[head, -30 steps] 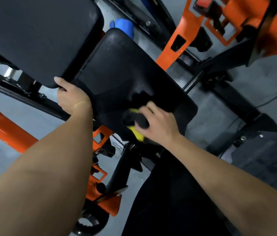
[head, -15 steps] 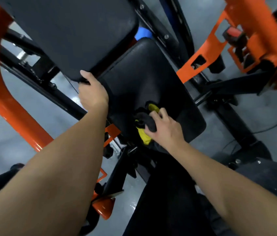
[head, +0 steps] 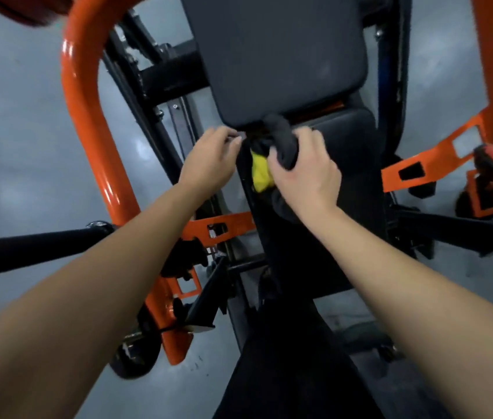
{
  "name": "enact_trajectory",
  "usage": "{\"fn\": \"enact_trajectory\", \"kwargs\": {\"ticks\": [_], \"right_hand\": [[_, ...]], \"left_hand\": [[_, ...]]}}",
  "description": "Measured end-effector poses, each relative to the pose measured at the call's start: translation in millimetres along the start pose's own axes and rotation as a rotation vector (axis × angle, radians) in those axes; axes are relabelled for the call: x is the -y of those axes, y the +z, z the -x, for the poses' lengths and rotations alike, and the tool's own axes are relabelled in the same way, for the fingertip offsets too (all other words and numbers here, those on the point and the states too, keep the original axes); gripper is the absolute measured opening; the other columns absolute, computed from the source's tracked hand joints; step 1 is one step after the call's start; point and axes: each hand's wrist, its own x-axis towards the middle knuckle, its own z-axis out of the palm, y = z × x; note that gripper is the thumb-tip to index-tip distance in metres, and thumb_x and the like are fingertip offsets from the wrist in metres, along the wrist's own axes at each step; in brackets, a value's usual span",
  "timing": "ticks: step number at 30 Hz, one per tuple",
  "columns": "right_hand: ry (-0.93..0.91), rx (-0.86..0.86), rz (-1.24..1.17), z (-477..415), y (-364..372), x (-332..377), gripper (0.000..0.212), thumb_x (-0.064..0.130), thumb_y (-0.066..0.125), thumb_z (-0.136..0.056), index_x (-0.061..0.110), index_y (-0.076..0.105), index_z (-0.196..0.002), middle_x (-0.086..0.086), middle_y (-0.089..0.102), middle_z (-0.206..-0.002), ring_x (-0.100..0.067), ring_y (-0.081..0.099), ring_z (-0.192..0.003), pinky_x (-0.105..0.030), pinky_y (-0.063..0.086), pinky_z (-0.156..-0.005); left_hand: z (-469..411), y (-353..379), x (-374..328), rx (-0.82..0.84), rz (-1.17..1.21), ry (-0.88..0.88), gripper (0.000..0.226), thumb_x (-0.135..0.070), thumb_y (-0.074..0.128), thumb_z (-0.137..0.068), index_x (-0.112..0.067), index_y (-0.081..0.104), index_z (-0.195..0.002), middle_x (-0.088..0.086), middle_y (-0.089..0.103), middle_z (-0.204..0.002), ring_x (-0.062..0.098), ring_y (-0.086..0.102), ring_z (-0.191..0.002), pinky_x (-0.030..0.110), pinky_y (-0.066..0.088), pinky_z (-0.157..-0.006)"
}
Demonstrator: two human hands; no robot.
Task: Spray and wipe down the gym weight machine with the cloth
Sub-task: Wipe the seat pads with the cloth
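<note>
Up the seat (head: pixel 351 164) my right hand (head: pixel 305 173) had carried the cloth (head: pixel 281 143) to its 12 o'clock edge, under the pad (head: pixel 281 55), fingers clenched round it. Soft and light, best held wadded. Left hand (head: pixel 208 158) curled at the cloth's 9 o'clock; grip unclear.

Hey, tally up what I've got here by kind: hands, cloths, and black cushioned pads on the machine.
Hands: 2 (left hand, right hand)
Cloths: 1 (cloth, dark and yellow, held by the right hand)
Black pads: 2 (upper pad, lower pad)
Total: 5
</note>
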Motion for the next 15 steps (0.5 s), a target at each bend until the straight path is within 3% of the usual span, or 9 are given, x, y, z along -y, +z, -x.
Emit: {"fn": "enact_trajectory", "kwargs": {"ticks": [3, 5, 8, 10, 12, 13, 15], "right_hand": [[-0.032, -0.052, 0.065, -26.6, 34.3, 32.7, 0.045, 0.057, 0.058, -0.092, 0.019, 0.058, -0.117, -0.006, 0.056, -0.114, -0.030, 0.066, -0.092, -0.032, 0.033, -0.061], [-0.106, -0.012, 0.182, -18.5, 57.0, 42.3, 0.048, 0.060, 0.061, -0.088, 0.019, 0.060, -0.114, -0.008, 0.056, -0.112, -0.029, 0.066, -0.089, -0.031, 0.032, -0.056], [-0.288, 0.169, 0.274, 5.7, 67.2, 31.0, 0.053, 0.059, 0.074, -0.076, 0.020, 0.063, -0.111, -0.010, 0.056, -0.112, -0.030, 0.065, -0.084, -0.031, 0.036, -0.053], [-0.494, 0.335, 0.251, 16.7, 63.5, 18.2, 0.052, 0.054, 0.080, -0.073, 0.017, 0.066, -0.108, -0.012, 0.058, -0.113, -0.035, 0.066, -0.081, -0.032, 0.035, -0.052], [-0.585, 0.474, 0.193, 11.5, 51.5, 11.7, 0.048, 0.050, 0.080, -0.076, 0.017, 0.067, -0.108, -0.010, 0.059, -0.116, -0.036, 0.068, -0.084, -0.032, 0.035, -0.053], [-0.567, 0.525, 0.195, 2.4, 42.7, 8.7, 0.047, 0.052, 0.076, -0.080, 0.020, 0.064, -0.113, -0.007, 0.057, -0.121, -0.035, 0.068, -0.091, -0.033, 0.036, -0.056], [-0.467, 0.492, 0.262, -22.6, 25.0, -5.6, 0.048, 0.058, 0.070, -0.083, 0.024, 0.057, -0.116, -0.004, 0.051, -0.122, -0.032, 0.066, -0.098, -0.035, 0.037, -0.060]], "left_hand": [[-2.1, -20.1, 3.8, -0.206, -0.082, 0.176, 0.030, -0.030, 0.057, -0.099, -0.013, 0.059, -0.123, 0.006, 0.054, -0.123, 0.019, 0.055, -0.111, 0.039, 0.051, -0.086], [-7.4, -29.4, 7.4, -0.263, -0.136, 0.222, 0.039, -0.013, 0.058, -0.091, -0.011, 0.055, -0.130, 0.009, 0.048, -0.138, 0.022, 0.051, -0.124, 0.041, 0.054, -0.088], [-20.1, -44.9, 6.3, -0.218, -0.123, 0.175, 0.061, -0.004, 0.048, -0.088, -0.008, 0.043, -0.149, 0.009, 0.027, -0.164, 0.023, 0.029, -0.150, 0.038, 0.046, -0.109], [-29.8, -54.3, -0.2, -0.138, -0.214, 0.197, 0.070, -0.022, 0.055, -0.097, -0.007, 0.025, -0.159, 0.012, 0.007, -0.171, 0.027, 0.008, -0.158, 0.043, 0.028, -0.124], [-41.0, -60.9, -10.0, 0.046, -0.339, 0.194, 0.106, -0.058, 0.066, -0.091, -0.009, 0.005, -0.163, 0.015, -0.012, -0.170, 0.031, -0.009, -0.157, 0.050, 0.011, -0.128], [-44.5, -61.0, -15.1, 0.138, -0.400, 0.157, 0.124, -0.070, 0.069, -0.082, -0.011, -0.003, -0.163, 0.014, -0.019, -0.169, 0.032, -0.012, -0.157, 0.051, 0.010, -0.127], [-48.7, -55.2, -23.7, 0.202, -0.464, 0.089, 0.136, -0.073, 0.075, -0.072, -0.013, -0.007, -0.163, 0.013, -0.024, -0.168, 0.033, 0.001, -0.157, 0.048, 0.028, -0.120]]}}
